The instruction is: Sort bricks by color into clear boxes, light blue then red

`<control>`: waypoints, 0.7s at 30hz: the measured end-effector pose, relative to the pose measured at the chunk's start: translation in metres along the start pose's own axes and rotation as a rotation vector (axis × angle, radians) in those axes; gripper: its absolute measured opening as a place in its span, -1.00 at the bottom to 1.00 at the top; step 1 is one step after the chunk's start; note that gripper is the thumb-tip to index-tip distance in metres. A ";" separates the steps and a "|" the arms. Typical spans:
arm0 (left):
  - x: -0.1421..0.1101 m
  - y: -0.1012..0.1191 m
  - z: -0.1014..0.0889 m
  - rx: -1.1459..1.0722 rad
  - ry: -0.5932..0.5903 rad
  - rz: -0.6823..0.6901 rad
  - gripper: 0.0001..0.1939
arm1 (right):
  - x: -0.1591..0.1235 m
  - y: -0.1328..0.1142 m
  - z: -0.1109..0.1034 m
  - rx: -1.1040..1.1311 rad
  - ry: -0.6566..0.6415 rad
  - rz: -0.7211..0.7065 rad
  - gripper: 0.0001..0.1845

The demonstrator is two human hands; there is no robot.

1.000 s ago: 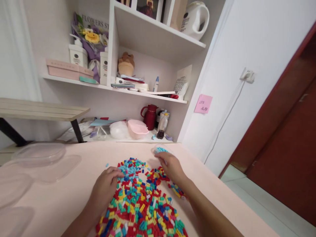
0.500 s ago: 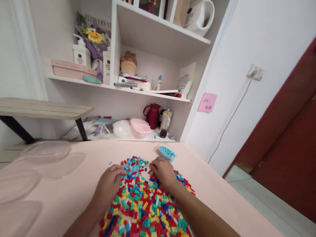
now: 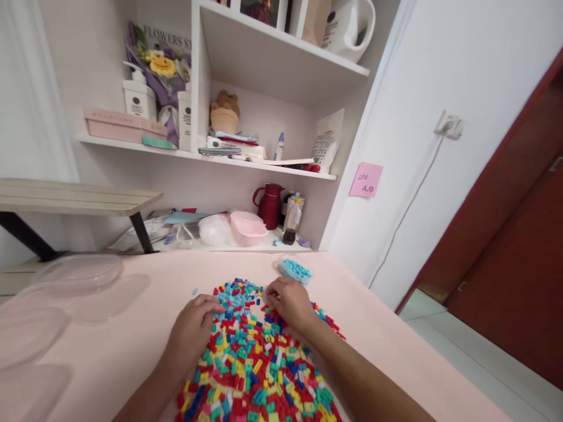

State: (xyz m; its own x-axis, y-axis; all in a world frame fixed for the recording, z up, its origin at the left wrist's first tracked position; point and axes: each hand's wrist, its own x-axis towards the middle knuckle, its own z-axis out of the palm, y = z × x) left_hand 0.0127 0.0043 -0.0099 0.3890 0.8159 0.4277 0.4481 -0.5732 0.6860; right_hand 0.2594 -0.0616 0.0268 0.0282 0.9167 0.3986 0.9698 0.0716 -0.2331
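Observation:
A wide heap of small toy building bricks (image 3: pixel 253 363) in many colours covers the pink tabletop. At its far end lies a cluster of light blue bricks (image 3: pixel 236 298). My left hand (image 3: pixel 196 319) rests at the left side of this cluster, fingers stretched out and tips touching the bricks. On the other side, my right hand (image 3: pixel 288 299) has its fingers curled down at the heap's upper right edge; whatever they pinch is hidden. Just behind it stands a clear plastic tub (image 3: pixel 295 269) holding light blue bricks.
Several clear plastic containers (image 3: pixel 79 269) sit at the left. One stray light blue brick (image 3: pixel 194 291) lies left of the heap. Along the back are a pink bowl (image 3: pixel 248 227), a red jug (image 3: pixel 270 206) and a bottle (image 3: pixel 292 221). A slatted wooden stand (image 3: pixel 79 196) is at left.
The view has shifted slightly. My right hand's fingers have curled in a little at the heap's edge, while my left hand stays by the light blue bricks.

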 end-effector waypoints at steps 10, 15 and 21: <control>0.001 0.001 0.000 0.016 0.016 -0.004 -0.64 | -0.001 0.062 -0.033 0.081 0.388 0.194 -0.77; 0.001 0.001 -0.001 0.011 0.019 0.002 -0.67 | 0.000 0.056 -0.032 0.296 0.498 0.186 -0.68; 0.001 0.007 -0.003 0.005 0.000 -0.036 -0.64 | -0.007 0.007 -0.021 0.338 0.167 -0.143 -0.73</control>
State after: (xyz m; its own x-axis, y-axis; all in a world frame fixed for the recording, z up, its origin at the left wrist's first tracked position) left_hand 0.0140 0.0014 -0.0027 0.3727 0.8359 0.4030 0.4660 -0.5441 0.6977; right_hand 0.2707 -0.0755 0.0408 -0.0352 0.8138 0.5801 0.8334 0.3442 -0.4323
